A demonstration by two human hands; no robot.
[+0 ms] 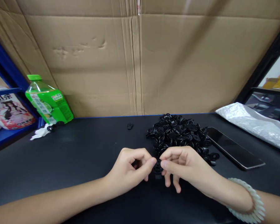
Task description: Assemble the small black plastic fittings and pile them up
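Between my fingertips is a small black plastic piece (pixel 158 168), round with a tab pointing down. My left hand (pixel 133 165) pinches its left side with thumb and forefinger. On its right side, the thumb and forefinger of my right hand (pixel 180 163) press together, while the other fingers hang loosely below. Just behind my hands rises a heap of similar black plastic pieces (pixel 177 130). One loose black piece (pixel 130 126) lies apart on the table, left of the heap. My fingers cover part of the held piece.
A phone (pixel 235 149) and a silvery plastic bag (pixel 254 124) lie on the right. At the left stand a green-labelled bottle (pixel 49 101), a crumpled white tissue (pixel 40 132) and a blue shelf (pixel 11 132) with a printed packet (pixel 11 110). A cardboard wall (pixel 95 62) closes off the back.
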